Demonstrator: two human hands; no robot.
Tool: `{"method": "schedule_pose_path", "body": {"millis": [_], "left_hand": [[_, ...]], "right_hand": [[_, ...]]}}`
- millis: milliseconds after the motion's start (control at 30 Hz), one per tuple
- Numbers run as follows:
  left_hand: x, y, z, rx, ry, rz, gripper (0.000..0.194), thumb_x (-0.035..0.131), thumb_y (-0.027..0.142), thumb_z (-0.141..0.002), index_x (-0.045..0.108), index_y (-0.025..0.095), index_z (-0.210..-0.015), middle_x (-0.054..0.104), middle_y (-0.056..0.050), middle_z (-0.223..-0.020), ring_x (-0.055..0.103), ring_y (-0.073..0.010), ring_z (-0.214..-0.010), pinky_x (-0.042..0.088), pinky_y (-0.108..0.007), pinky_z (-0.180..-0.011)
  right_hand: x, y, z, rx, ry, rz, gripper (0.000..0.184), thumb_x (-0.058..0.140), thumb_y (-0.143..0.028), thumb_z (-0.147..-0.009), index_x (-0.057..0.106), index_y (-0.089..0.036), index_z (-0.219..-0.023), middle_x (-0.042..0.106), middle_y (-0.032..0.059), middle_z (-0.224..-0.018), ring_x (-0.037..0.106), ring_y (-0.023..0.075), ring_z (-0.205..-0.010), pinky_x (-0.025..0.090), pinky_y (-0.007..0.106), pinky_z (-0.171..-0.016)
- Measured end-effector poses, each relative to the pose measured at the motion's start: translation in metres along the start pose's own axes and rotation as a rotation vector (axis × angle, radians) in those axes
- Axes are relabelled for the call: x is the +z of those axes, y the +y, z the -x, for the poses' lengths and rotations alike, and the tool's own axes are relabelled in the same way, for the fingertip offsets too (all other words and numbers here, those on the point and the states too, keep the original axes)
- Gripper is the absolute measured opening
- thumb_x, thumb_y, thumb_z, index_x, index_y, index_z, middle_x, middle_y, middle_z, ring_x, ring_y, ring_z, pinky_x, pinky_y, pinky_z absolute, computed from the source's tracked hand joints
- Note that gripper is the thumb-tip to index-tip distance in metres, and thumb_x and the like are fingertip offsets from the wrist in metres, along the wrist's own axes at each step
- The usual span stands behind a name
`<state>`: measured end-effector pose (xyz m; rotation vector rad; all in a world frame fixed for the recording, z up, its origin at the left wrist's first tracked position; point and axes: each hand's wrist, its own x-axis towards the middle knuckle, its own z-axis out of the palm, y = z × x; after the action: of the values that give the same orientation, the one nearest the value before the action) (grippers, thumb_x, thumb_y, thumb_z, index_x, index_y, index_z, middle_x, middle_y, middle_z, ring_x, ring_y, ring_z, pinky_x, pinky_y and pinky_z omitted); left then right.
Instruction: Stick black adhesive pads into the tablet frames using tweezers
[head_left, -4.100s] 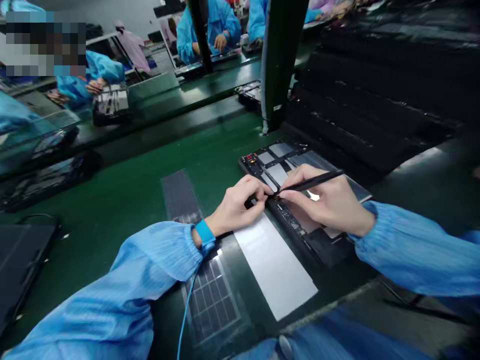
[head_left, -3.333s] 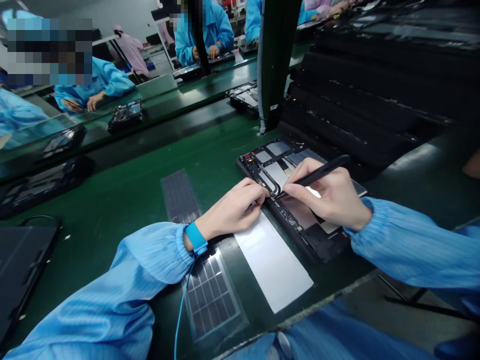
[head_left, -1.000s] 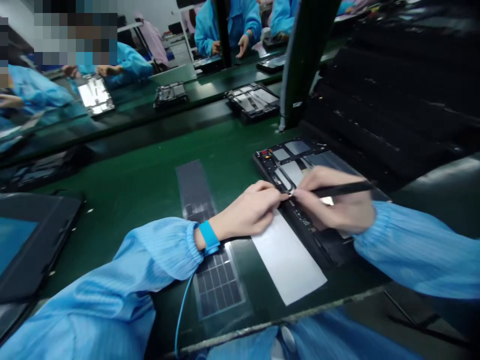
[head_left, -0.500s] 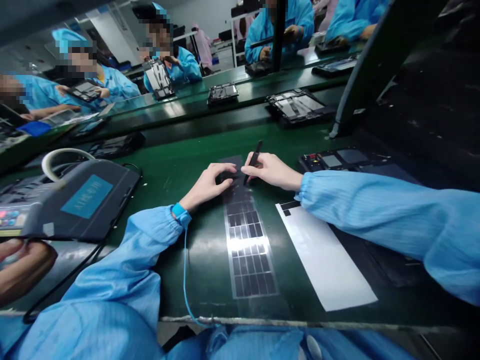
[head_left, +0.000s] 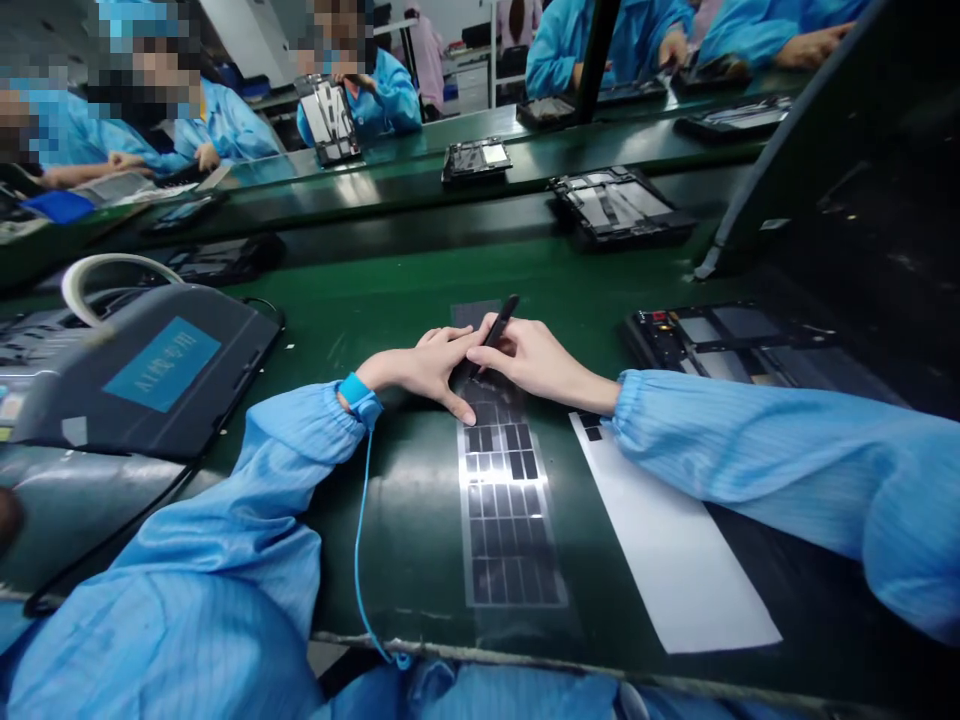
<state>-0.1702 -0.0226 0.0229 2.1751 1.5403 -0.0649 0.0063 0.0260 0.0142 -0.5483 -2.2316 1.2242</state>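
Head view: no longer at the right-side device (head_left: 739, 325), the left hand (head_left: 429, 366) is spreading wide over the sheet (head_left: 510, 538), the right hand (head_left: 538, 364) pinching a black tool (head_left: 504, 316).

Clear strip (head_left: 510, 535) gridded in dark patches, flat on green bench (head_left: 412, 540), slim black tool (head_left: 503, 320), tilted, in right hand (head_left: 544, 365)

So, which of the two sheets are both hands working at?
The dark gridded sheet; the white sheet lies apart from it, partly covered by the right sleeve.
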Motion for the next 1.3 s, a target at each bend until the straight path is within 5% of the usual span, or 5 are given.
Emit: {"method": "schedule_pose_path", "body": {"millis": [400, 600, 867, 1067, 1300], "left_hand": [[0.000, 0.001, 0.000, 0.017, 0.008, 0.017, 0.117, 0.070, 0.062, -0.051, 0.004, 0.030, -0.142, 0.011, -0.010, -0.149, 0.007, -0.0336, -0.135, 0.011, -0.050, -0.107], [-0.003, 0.006, 0.000, -0.010, 0.019, 0.003, 0.100, 0.071, 0.061, -0.050, 0.029, 0.029, -0.135, 0.022, -0.009, -0.146, 0.015, -0.0364, -0.133, 0.016, -0.050, -0.106], [-0.012, 0.013, 0.006, -0.042, -0.009, -0.043, 0.106, 0.066, 0.062, -0.057, 0.016, 0.022, -0.141, 0.016, -0.013, -0.148, 0.011, -0.0368, -0.135, 0.015, -0.053, -0.107], [0.004, 0.088, -0.015, 0.186, 0.458, 0.125, 0.052, 0.052, 0.047, -0.079, 0.041, 0.017, -0.120, 0.043, -0.011, -0.133, 0.040, -0.0249, -0.123, 0.032, -0.041, -0.104], [0.057, 0.147, -0.048, 0.539, 0.470, 0.138, 0.024, 0.053, 0.025, -0.080, 0.035, 0.019, -0.094, 0.040, -0.016, -0.129, 0.038, -0.0248, -0.118, 0.040, -0.042, -0.093]], "right_hand": [[0.000, 0.003, 0.002, 0.030, 0.015, -0.065, 0.020, 0.056, -0.032, -0.079, 0.057, -0.013, -0.085, 0.066, 0.0029, -0.074, 0.064, 0.0132, -0.063, 0.049, 0.022, -0.058], [0.001, -0.002, -0.001, 0.032, 0.086, -0.057, 0.020, 0.058, -0.032, -0.079, 0.058, -0.012, -0.082, 0.065, 0.0035, -0.071, 0.064, 0.0137, -0.065, 0.049, 0.023, -0.060], [-0.110, -0.074, 0.029, -0.019, 0.137, -0.031, 0.016, 0.055, -0.020, -0.083, 0.050, -0.012, -0.070, 0.052, -0.0020, -0.059, 0.056, 0.0074, -0.055, 0.050, 0.019, -0.054], [-0.138, -0.019, 0.108, 0.395, 0.092, 0.030, 0.018, 0.055, -0.027, -0.082, 0.051, -0.014, -0.069, 0.054, -0.0036, -0.053, 0.051, 0.0056, -0.043, 0.041, 0.015, -0.040], [-0.122, 0.015, 0.111, 0.406, 0.180, -0.037, 0.018, 0.048, -0.027, -0.086, 0.045, -0.015, -0.073, 0.049, -0.0061, -0.044, 0.042, 0.0049, -0.029, 0.031, 0.015, -0.029]]}}
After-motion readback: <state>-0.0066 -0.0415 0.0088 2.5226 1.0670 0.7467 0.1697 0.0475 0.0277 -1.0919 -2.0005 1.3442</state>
